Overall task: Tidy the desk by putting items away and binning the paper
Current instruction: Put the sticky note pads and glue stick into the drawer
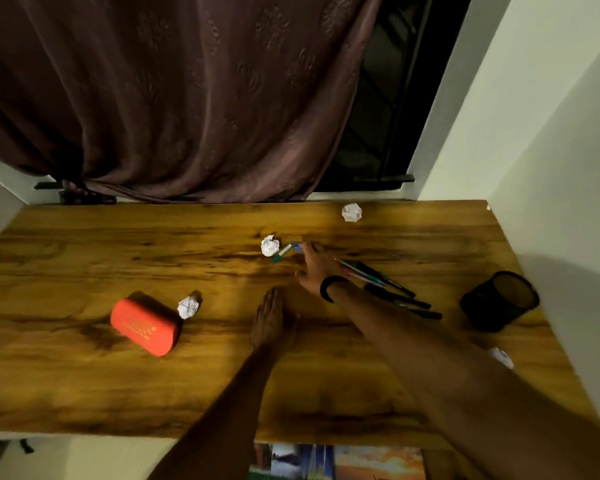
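My right hand (pixel 313 268), with a black band on the wrist, stretches across the wooden desk (pixel 84 393). Its fingertips are at a small blue and teal item (pixel 286 251), and I cannot tell whether they grip it. A crumpled paper ball (pixel 270 245) lies just left of that item. My left hand (pixel 272 318) rests flat on the desk, palm down, holding nothing. Several dark pens (pixel 394 289) lie to the right of my right wrist. A black mesh pen holder (pixel 499 301) stands at the right edge. More paper balls lie at the back (pixel 351 212), mid-left (pixel 189 306) and right front (pixel 502 356).
A red oblong case (pixel 144 324) lies on its side at the left, close to the mid-left paper ball. A brown curtain (pixel 174 98) hangs behind the desk and a white wall (pixel 551 150) bounds its right side. Colourful printed material (pixel 336 462) shows below the front edge.
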The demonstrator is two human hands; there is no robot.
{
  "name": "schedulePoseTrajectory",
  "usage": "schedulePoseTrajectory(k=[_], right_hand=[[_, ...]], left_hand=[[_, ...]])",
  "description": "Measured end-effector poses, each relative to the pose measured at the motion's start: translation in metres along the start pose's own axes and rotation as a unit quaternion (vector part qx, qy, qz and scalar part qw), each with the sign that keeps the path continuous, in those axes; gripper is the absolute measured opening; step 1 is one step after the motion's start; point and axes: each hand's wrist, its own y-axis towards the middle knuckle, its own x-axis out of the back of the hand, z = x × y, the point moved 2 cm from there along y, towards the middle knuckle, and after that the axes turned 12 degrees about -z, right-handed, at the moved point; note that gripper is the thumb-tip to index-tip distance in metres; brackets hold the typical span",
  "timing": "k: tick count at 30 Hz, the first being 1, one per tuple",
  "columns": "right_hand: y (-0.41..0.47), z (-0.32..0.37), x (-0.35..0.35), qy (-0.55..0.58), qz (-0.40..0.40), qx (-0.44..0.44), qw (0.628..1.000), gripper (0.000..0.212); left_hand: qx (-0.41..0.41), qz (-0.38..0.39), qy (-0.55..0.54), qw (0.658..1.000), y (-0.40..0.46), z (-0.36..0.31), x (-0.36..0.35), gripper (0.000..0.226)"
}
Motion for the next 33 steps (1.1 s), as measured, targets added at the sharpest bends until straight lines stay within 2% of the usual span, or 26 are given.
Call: schedulePoseTrajectory(k=[5,9,14,18,22,25,29,33], right_hand=[[0.053,0.005,-0.010,-0.029,0.010,0.007,0.999,0.067],[0.060,-0.004,-0.022,-0.037,0.003,-0.013,0.999,0.073],[0.053,-0.017,-0.030,-0.006,-0.062,-0.009,0.998,0.039],[0.038,-0.020,-0.026,-0.032,-0.040,-0.011,0.999,0.031],[0.013,-0.026,-0.014,-0.051,-0.020,-0.001,0.998,0.030],[-0.016,-0.037,0.000,0.069,-0.022,-0.085,0.994,0.029],[-0.066,-0.056,0.023,0.243,-0.052,-0.180,0.952,0.028],[-0.129,-0.089,0.041,0.347,-0.047,-0.208,0.913,0.023]], left_hand=[[-0.015,-0.085,-0.074,0.993,0.048,-0.006,0.002,0.063],[-0.073,-0.162,-0.065,0.982,0.084,-0.010,0.001,0.068],[-0.060,-0.129,-0.003,0.990,0.109,-0.016,-0.008,0.064],[-0.029,-0.100,0.025,0.994,0.103,-0.024,-0.005,0.057],[0.007,-0.039,0.031,0.999,0.083,-0.034,0.007,0.057],[0.037,-0.018,0.020,0.999,0.059,-0.039,0.013,0.062],[0.066,-0.035,0.000,0.997,0.013,-0.045,0.018,0.071],[0.148,-0.026,-0.063,0.987,-0.020,-0.043,0.006,0.066]])
